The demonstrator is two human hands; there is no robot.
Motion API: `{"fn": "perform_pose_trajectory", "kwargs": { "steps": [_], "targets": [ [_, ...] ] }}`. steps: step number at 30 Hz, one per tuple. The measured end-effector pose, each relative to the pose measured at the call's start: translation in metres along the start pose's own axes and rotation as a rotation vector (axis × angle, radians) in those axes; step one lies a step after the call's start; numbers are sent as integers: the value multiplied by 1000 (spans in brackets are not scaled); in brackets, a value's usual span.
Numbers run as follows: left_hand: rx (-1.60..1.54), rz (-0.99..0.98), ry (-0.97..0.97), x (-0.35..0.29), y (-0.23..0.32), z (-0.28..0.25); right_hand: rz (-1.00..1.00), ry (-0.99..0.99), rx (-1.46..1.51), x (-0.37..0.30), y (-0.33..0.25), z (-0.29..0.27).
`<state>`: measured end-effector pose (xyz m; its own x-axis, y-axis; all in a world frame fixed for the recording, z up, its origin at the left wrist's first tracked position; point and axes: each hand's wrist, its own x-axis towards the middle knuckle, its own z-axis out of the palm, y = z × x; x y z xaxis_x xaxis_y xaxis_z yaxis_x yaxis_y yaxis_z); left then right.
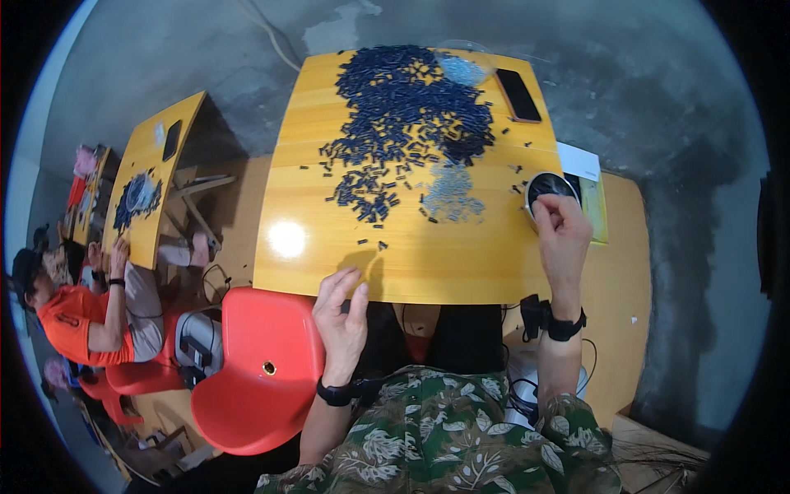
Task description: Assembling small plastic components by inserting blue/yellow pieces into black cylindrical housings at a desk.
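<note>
My left hand (341, 323) is at the table's near edge, its thumb and bent fingers drawn together. A small dark patch shows between them, too small to name. At the right side of the table, my right hand (565, 226) hangs over the rim of a round bowl (531, 216) with dark pieces inside. Its fingertips are pinched; whatever they hold is hidden. A wide pile of short dark tube-shaped pieces (411, 103) covers the far middle of the table. Nearer lies a patch of small clear pieces (451, 196). Two loose dark pieces (382, 245) rest closer to my left hand.
Behind the pile stands a clear dish (463, 70) of pale pieces, beside a phone (518, 95). A red chair (263, 362) is at my left. Further left, a person in an orange shirt (76, 323) sits at another table (152, 222). White paper (578, 160) lies past the bowl.
</note>
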<state>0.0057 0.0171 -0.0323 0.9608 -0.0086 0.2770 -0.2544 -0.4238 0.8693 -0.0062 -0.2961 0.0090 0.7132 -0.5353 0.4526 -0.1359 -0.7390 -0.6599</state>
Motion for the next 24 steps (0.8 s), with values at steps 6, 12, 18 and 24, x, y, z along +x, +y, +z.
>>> {"fn": "perform_pose_trajectory", "kwargs": {
  "steps": [6, 12, 18, 24],
  "targets": [
    [-43, -21, -32, 3, -9, 6, -109, -353, 279, -32, -60, 69],
    [-8, -20, -43, 4, -15, 3, -230, -435, 110, -35, -77, 125],
    [-22, -36, -49, 7, -20, 5, -341, -428, 69, -34, -74, 150],
    [-31, -32, -55, 8, -22, 7, -339, -478, 99, -34, -79, 159]
  ]
}}
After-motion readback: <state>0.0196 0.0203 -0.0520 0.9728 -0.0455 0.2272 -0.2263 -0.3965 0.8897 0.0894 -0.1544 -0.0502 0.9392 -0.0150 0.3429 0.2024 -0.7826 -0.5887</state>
